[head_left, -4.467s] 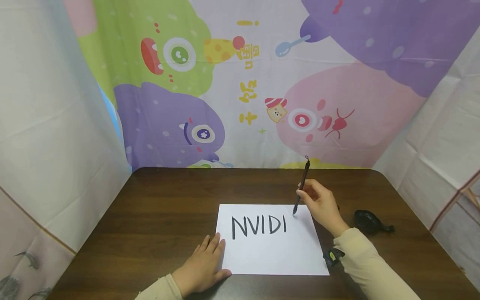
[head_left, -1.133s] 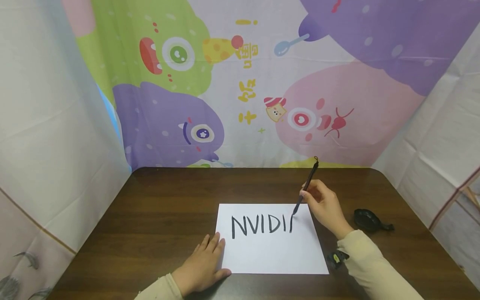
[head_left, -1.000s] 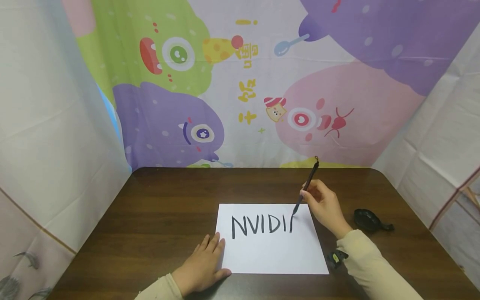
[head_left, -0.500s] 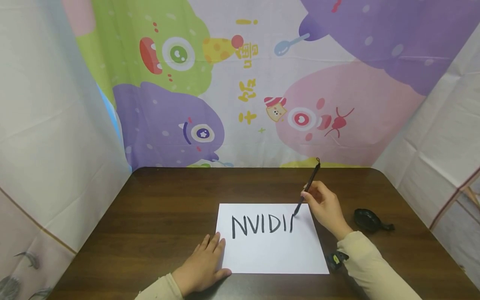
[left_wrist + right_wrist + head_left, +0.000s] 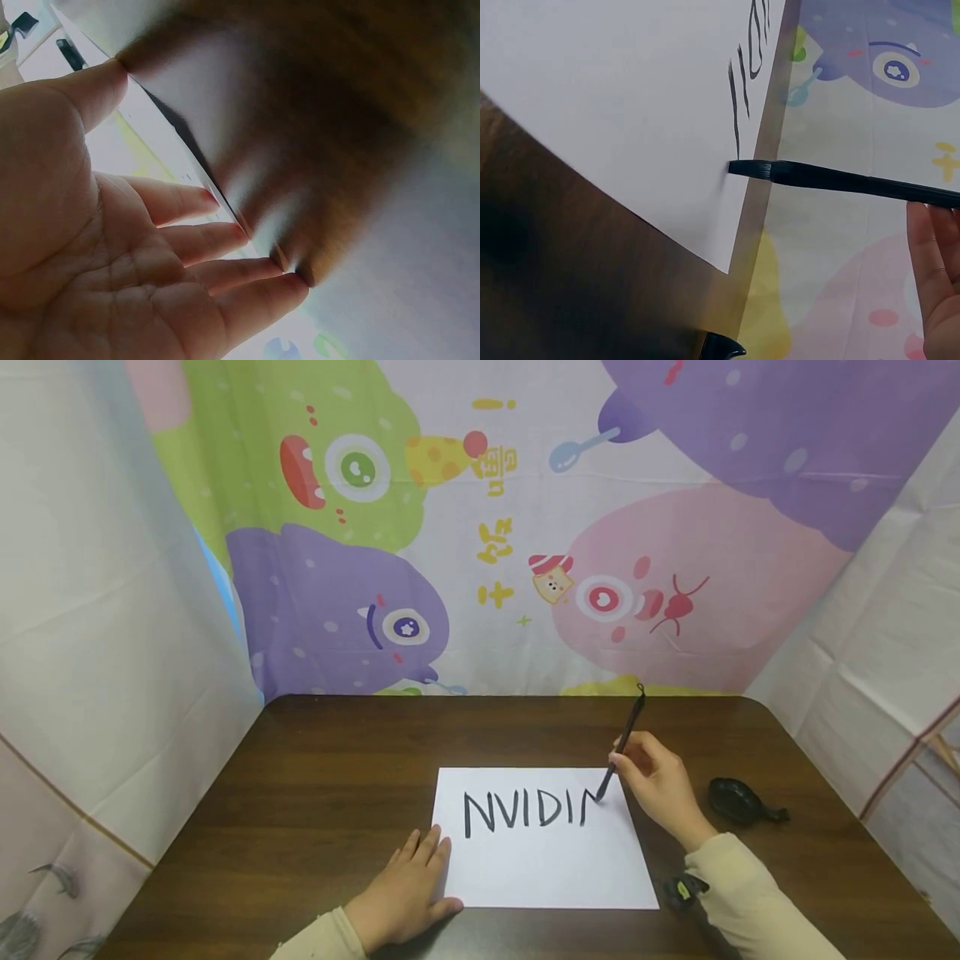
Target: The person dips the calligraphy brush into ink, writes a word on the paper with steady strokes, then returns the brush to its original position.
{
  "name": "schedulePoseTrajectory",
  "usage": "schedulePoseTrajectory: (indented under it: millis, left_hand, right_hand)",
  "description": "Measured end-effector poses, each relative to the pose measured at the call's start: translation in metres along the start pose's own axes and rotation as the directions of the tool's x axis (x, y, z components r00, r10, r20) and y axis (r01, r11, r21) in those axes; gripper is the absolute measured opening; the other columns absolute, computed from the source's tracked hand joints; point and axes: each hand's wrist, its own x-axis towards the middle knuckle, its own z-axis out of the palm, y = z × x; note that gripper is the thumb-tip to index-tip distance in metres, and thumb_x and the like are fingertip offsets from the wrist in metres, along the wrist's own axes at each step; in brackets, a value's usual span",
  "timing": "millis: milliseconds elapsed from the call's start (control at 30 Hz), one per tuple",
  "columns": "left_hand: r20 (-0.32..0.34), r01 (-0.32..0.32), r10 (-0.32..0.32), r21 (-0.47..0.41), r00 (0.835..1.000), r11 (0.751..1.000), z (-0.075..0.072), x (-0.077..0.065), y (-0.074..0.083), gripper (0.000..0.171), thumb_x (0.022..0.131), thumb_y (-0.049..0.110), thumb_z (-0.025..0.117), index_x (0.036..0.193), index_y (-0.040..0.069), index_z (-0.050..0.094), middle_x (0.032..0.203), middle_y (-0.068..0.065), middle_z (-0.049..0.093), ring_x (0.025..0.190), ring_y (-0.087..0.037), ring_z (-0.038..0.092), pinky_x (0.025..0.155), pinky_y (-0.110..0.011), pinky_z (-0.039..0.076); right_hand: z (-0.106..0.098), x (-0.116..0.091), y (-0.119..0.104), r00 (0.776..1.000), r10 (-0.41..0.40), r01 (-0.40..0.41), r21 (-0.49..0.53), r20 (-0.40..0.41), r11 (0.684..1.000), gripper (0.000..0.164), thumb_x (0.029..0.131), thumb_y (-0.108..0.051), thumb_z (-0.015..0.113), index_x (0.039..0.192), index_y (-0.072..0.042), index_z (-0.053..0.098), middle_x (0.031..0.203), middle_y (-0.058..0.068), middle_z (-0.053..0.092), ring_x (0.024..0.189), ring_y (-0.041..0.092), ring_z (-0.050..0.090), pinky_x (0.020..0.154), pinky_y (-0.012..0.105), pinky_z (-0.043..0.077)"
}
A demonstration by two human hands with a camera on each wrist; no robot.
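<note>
A white sheet of paper (image 5: 547, 877) lies on the table with black brushed letters (image 5: 517, 810) reading NVIDI, followed by two slanted strokes that meet at the top. My right hand (image 5: 660, 785) pinches a black writing brush (image 5: 628, 735) by its shaft, thumb against fingers. In the right wrist view, the tip of the brush (image 5: 817, 178) touches the paper at a dark stroke's end. My left hand (image 5: 405, 889) rests along the paper's left edge, fingers extended. The left wrist view shows the palm of that hand (image 5: 112, 255) and its fingertips at the paper's edge.
A small black dish with a short handle (image 5: 737, 802) sits on the brown wooden table (image 5: 315, 793), right of my right hand. A patterned cloth (image 5: 495, 652) hangs behind the table, with pale fabric (image 5: 97, 610) at both sides.
The brush first drew a stroke slanting up after the last I. In the last half second, my right hand has moved right and nearer, leaving a stroke slanting down. The left hand has stayed put.
</note>
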Motion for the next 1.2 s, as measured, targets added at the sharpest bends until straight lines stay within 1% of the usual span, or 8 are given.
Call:
schedulePoseTrajectory:
  millis: [67, 133, 367, 633, 833, 1000, 1067, 1200]
  left_hand:
    - [0.0, 0.0, 0.0, 0.003, 1.0, 1.0, 0.001, 0.0, 0.0, 0.082, 0.087, 0.05, 0.067, 0.142, -0.006, 0.044, 0.151, -0.029, 0.037, 0.136, -0.054, 0.037, 0.106, -0.064, 0.037]
    - [0.0, -0.002, 0.002, 0.006, 1.0, 1.0, 0.0, -0.001, 0.0, 0.081, 0.087, 0.05, 0.067, 0.142, -0.006, 0.044, 0.151, -0.029, 0.037, 0.136, -0.054, 0.037, 0.106, -0.064, 0.037]
    - [-0.006, -0.003, 0.003, 0.006, 1.0, 1.0, -0.001, -0.002, 0.001, 0.081, 0.087, 0.049, 0.068, 0.141, -0.006, 0.044, 0.151, -0.029, 0.038, 0.135, -0.054, 0.037, 0.105, -0.064, 0.038]
    - [-0.009, -0.008, 0.008, 0.008, 1.0, 1.0, -0.002, -0.002, 0.001, 0.082, 0.087, 0.049, 0.067, 0.141, -0.007, 0.045, 0.15, -0.029, 0.038, 0.135, -0.054, 0.038, 0.105, -0.064, 0.038]
    - [-0.01, -0.004, 0.004, 0.001, 1.0, 1.0, -0.001, -0.001, 0.001, 0.082, 0.086, 0.049, 0.068, 0.141, -0.006, 0.045, 0.15, -0.029, 0.038, 0.135, -0.055, 0.037, 0.104, -0.064, 0.039]
    - [-0.015, -0.01, 0.01, 0.008, 1.0, 1.0, 0.0, -0.001, 0.0, 0.081, 0.086, 0.049, 0.068, 0.141, -0.007, 0.045, 0.15, -0.029, 0.039, 0.135, -0.054, 0.038, 0.105, -0.064, 0.039]
    - [-0.013, -0.011, 0.012, 0.011, 1.0, 1.0, -0.001, -0.001, 0.0, 0.081, 0.086, 0.049, 0.068, 0.141, -0.007, 0.045, 0.15, -0.03, 0.039, 0.135, -0.054, 0.038, 0.105, -0.064, 0.038]
    - [-0.007, -0.006, 0.006, 0.007, 1.0, 1.0, -0.001, -0.001, 0.001, 0.081, 0.086, 0.049, 0.068, 0.141, -0.007, 0.045, 0.15, -0.03, 0.038, 0.135, -0.054, 0.037, 0.105, -0.064, 0.038]
  right_hand:
    - [-0.001, -0.001, -0.001, 1.0, -0.005, 0.005, -0.014, 0.006, 1.0, 0.019, 0.083, 0.011, 0.069, 0.099, 0.007, 0.061, 0.082, 0.019, 0.069, 0.071, 0.012, 0.066, 0.066, 0.012, 0.053]
    - [-0.004, -0.001, -0.011, 1.0, -0.011, 0.012, -0.031, 0.014, 0.999, 0.018, 0.082, 0.011, 0.07, 0.098, 0.008, 0.061, 0.08, 0.019, 0.068, 0.07, 0.013, 0.066, 0.065, 0.013, 0.054]
    - [-0.008, -0.005, -0.015, 0.999, -0.027, 0.029, -0.056, 0.023, 0.998, 0.019, 0.08, 0.013, 0.07, 0.097, 0.008, 0.062, 0.077, 0.012, 0.066, 0.069, 0.003, 0.06, 0.064, 0.012, 0.053]
    - [-0.014, -0.009, -0.025, 0.998, -0.035, 0.037, -0.049, 0.042, 0.998, 0.02, 0.078, 0.016, 0.07, 0.093, 0.006, 0.062, 0.076, 0.012, 0.064, 0.069, 0.004, 0.061, 0.063, 0.011, 0.053]
    - [-0.016, -0.014, -0.01, 0.997, -0.048, 0.051, -0.04, 0.058, 0.998, 0.023, 0.076, 0.018, 0.07, 0.094, 0.007, 0.062, 0.076, 0.012, 0.065, 0.065, 0.015, 0.064, 0.062, 0.014, 0.054]
    - [-0.02, -0.019, 0.007, 0.995, -0.057, 0.06, -0.028, 0.079, 0.998, 0.026, 0.077, 0.016, 0.071, 0.098, 0.001, 0.063, 0.076, 0.009, 0.066, 0.067, 0.01, 0.064, 0.063, 0.015, 0.055]
    - [-0.022, -0.021, 0.01, 0.994, -0.054, 0.057, -0.034, 0.094, 0.998, 0.025, 0.079, 0.013, 0.072, 0.099, -0.001, 0.063, 0.076, 0.008, 0.067, 0.067, 0.008, 0.064, 0.063, 0.015, 0.055]
    - [-0.025, -0.023, 0.01, 0.992, -0.053, 0.057, -0.037, 0.115, 0.998, 0.023, 0.081, 0.009, 0.072, 0.099, -0.002, 0.064, 0.077, 0.007, 0.069, 0.066, 0.011, 0.066, 0.063, 0.015, 0.053]
